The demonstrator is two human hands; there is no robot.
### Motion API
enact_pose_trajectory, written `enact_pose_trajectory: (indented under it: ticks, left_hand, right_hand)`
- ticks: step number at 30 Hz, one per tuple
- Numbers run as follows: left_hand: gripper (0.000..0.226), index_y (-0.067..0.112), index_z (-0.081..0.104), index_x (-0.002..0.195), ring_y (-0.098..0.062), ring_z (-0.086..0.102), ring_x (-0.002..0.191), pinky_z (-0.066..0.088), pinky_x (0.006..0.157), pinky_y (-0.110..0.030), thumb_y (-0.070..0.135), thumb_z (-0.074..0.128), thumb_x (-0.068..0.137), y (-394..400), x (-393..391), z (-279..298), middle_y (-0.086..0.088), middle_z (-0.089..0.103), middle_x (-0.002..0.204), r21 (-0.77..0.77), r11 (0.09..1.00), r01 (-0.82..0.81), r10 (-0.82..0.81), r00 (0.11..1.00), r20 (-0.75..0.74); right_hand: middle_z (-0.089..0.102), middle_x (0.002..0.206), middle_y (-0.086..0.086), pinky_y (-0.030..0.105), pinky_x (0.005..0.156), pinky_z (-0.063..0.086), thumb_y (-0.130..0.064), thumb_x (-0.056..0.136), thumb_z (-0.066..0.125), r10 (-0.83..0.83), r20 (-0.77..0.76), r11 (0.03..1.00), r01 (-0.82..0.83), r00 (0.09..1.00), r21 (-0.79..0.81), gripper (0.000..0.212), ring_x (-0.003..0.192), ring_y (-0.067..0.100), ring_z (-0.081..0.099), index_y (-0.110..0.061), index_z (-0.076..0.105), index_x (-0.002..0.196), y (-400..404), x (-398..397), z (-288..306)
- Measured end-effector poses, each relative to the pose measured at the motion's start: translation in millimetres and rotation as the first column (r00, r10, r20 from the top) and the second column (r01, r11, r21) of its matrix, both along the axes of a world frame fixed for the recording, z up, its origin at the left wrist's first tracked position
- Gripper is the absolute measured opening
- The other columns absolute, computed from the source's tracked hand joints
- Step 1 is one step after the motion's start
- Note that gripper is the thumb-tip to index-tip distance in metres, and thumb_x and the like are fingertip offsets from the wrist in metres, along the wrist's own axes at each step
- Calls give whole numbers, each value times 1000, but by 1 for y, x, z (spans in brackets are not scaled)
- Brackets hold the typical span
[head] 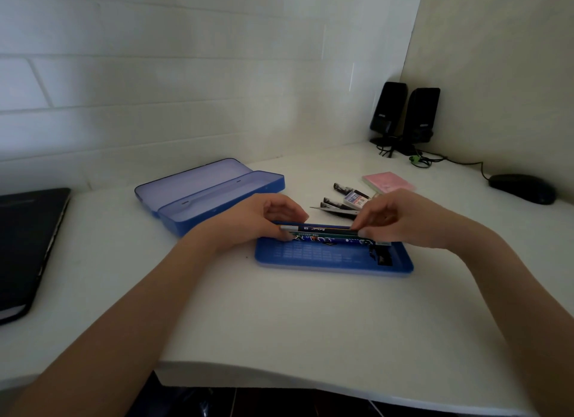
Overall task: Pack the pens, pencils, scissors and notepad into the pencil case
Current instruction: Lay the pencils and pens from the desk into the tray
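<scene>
A blue tray (334, 258) from the pencil case lies on the white desk in front of me. Along its far edge lie several pencils (326, 233) side by side. My left hand (264, 218) pinches their left ends and my right hand (394, 221) pinches their right ends. The open blue pencil case (211, 193) sits behind to the left, lid back, nothing visible inside. Behind my right hand lie black pens (344, 189), a small lead box (357, 199) and a pink notepad (388, 182). Something pointed and grey pokes out near the pens; I cannot tell whether it is the scissors.
A black laptop (28, 246) lies at the left edge of the desk. Two black speakers (407, 115) with cables stand in the back right corner, and a black mouse (521, 188) rests at the right. The desk's front edge curves close to me.
</scene>
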State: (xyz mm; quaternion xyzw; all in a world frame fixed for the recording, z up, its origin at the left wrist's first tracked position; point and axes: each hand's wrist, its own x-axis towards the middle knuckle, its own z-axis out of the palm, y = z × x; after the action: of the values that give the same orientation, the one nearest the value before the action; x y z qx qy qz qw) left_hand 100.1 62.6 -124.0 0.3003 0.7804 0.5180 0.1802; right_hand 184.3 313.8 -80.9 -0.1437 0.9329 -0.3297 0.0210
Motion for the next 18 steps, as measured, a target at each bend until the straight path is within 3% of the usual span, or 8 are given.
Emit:
enact_pose_trajectory:
  ticks: [3, 7, 12, 15, 18]
  left_hand:
    - [37, 18, 66, 99, -5, 65, 107, 50, 87, -15, -10, 70, 75, 0, 0, 0, 6, 71, 110, 21, 1000, 10, -11, 1000, 22]
    - [36, 19, 67, 99, -7, 64, 108, 51, 90, -18, -11, 68, 77, -1, -1, 0, 1, 70, 113, 28, 999, 25, -26, 999, 37]
    - [37, 20, 67, 98, -7, 64, 108, 52, 89, -20, -11, 67, 78, 0, -1, 0, 1, 70, 113, 27, 999, 25, -26, 999, 39]
    - [36, 21, 67, 98, -8, 63, 110, 52, 91, -23, -9, 66, 79, 0, 0, 1, 1, 70, 115, 18, 1000, 22, -23, 999, 44]
    - [35, 24, 67, 99, -5, 63, 110, 51, 91, -21, -2, 71, 77, 0, 2, 2, 4, 69, 115, -10, 1000, 26, -26, 999, 25]
  right_hand:
    - [70, 78, -2, 17, 68, 49, -15, 80, 72, 28, 7, 1000, -28, 1000, 4, 22, 66, 3, 61, -36, 71, 72, -2, 2, 1]
    - [72, 79, 3, 28, 67, 51, -16, 80, 72, 53, 29, 998, -54, 998, 40, 10, 70, 18, 65, -26, 75, 78, -4, 0, -4]
    - [67, 63, -8, 10, 53, 41, -17, 78, 75, 82, 10, 995, -82, 997, 57, 4, 52, -2, 54, -19, 73, 76, -14, -2, -13]
    - [59, 51, -16, 9, 49, 36, -17, 76, 76, 67, -24, 994, -65, 997, 86, 7, 47, -1, 49, -18, 70, 72, -19, -5, -19]
    - [58, 53, -12, 11, 47, 36, -19, 76, 76, 57, -62, 993, -50, 996, 107, 8, 48, 1, 48, -17, 70, 72, -20, -6, -22]
